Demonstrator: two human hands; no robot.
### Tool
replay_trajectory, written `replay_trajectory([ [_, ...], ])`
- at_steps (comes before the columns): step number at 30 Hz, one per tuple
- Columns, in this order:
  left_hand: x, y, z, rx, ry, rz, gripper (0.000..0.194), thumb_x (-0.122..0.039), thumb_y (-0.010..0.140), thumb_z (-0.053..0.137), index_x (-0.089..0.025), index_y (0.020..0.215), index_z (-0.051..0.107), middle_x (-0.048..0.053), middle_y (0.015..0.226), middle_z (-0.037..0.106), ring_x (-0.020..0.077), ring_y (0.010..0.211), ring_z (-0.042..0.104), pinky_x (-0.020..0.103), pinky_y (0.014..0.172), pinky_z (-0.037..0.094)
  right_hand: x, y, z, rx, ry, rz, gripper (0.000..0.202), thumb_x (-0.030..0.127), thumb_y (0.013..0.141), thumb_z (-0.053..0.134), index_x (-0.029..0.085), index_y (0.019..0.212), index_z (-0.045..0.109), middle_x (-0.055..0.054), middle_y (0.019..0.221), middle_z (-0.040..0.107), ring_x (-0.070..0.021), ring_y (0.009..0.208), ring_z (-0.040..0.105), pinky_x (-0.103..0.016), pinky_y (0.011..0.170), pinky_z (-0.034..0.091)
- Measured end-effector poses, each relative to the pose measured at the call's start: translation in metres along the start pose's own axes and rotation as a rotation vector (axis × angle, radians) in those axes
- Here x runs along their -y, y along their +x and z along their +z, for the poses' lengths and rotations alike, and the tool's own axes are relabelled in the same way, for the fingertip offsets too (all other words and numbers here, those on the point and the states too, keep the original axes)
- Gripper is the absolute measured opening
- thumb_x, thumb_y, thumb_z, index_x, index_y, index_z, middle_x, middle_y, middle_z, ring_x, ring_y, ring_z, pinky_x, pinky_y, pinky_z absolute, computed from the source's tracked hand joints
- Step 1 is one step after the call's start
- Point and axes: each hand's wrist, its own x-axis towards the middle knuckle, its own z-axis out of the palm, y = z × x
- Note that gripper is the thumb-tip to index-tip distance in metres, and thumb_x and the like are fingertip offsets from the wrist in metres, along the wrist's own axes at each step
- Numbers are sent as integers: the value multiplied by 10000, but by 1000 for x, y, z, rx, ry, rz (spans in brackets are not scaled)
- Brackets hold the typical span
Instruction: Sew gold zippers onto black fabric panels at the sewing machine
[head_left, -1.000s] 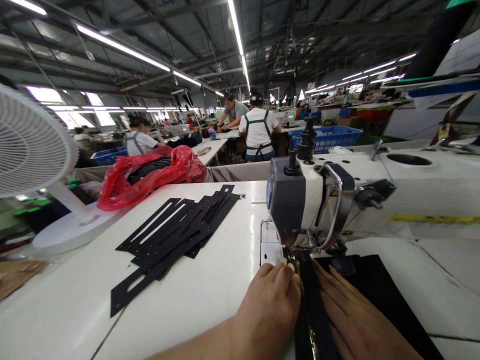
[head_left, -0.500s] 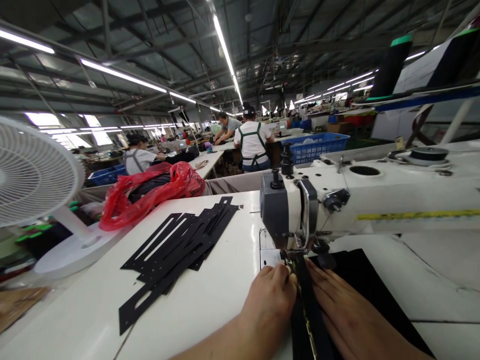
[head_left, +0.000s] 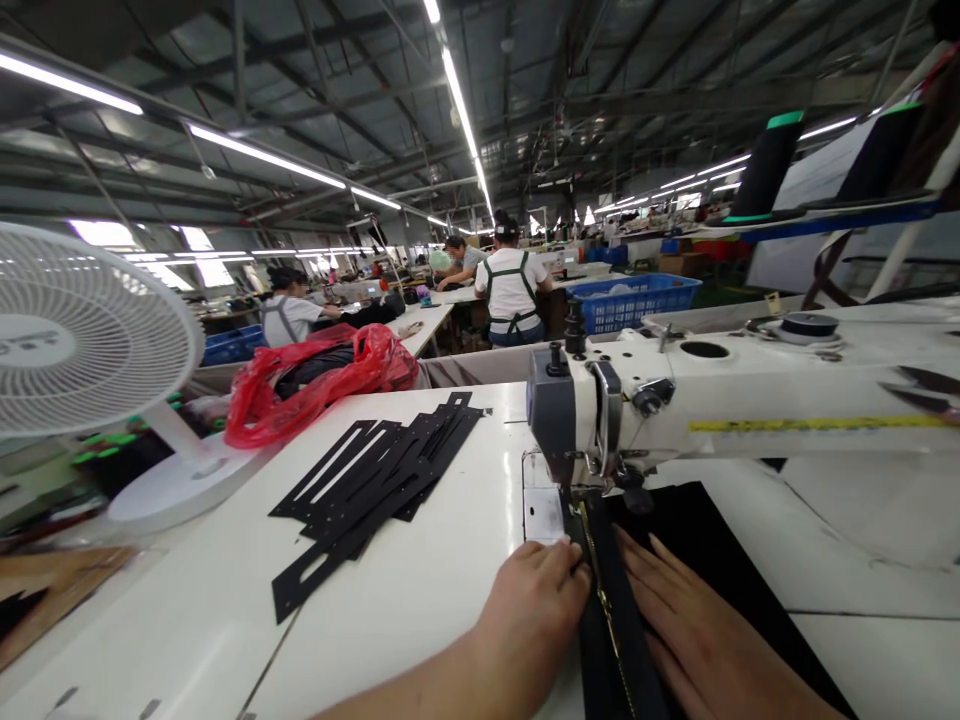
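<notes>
Left hand (head_left: 534,600) and right hand (head_left: 686,620) sit on either side of the work in the head view, my only look at it from this distance. I see the left with its fingers curled and drawn together at the near-left edge of the dark material; I cannot tell whether it pinches that edge or only presses it. The right lies flat, fingers long and side by side, palm down beside a black strip (head_left: 628,620). Between the hands runs a gold-toothed zipper (head_left: 600,590), its far end just before the needle area of the sewing machine (head_left: 551,405), while a larger black panel (head_left: 712,540) spreads over the white table (head_left: 420,610) to the right, partly under the right hand. As I judge it, the main risk is drift: if the two hands pull unequally, the strip could skew and bring the metal teeth under the needle, which might break it. Left fingertips are near the metal plate (head_left: 541,513), so creeping forward could put them too close to the foot. I would also mind the wide panel, since a fold there, hidden from me by the right hand, could get caught. Well apart on the left lie slotted black pieces (head_left: 375,480), clear of the feed.
</notes>
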Motion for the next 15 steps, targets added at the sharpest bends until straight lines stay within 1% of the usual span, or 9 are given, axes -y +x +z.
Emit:
replay_trajectory([
  [4, 0, 8, -7, 83, -11, -2, 127, -65, 812, 557, -89, 925, 608, 107, 976, 648, 220, 821, 634, 350, 724, 556, -4, 3, 5, 21, -3, 8, 625, 115, 839, 401, 148, 1433, 207, -127, 1387, 378, -232, 1273, 352, -457, 1009, 376],
  [7, 4, 14, -10, 125, -7, -3, 145, -63, 813, 550, -82, 945, 607, 115, 982, 644, 227, 835, 632, 359, 726, 555, -9, 7, 5, 19, -25, -2, 620, 107, 833, 395, 124, 1427, 217, -148, 1371, 398, -228, 1263, 372, -467, 1000, 382],
  [11, 11, 16, -6, 160, -26, -23, 162, -79, 837, 523, -97, 975, 607, 102, 937, 644, 225, 839, 626, 363, 743, 545, -13, 13, 4, -7, -25, -11, 605, 94, 819, 396, 100, 1409, 259, -164, 1357, 417, -230, 1259, 381, -463, 990, 398],
  [15, 16, 18, -1, 187, -25, -46, 169, -100, 846, 507, -104, 984, 604, 96, 900, 629, 226, 799, 609, 378, 732, 538, -17, 20, 5, -29, -16, -27, 575, 71, 807, 379, 86, 1378, 317, -183, 1307, 473, -233, 1218, 440, -462, 966, 427],
])
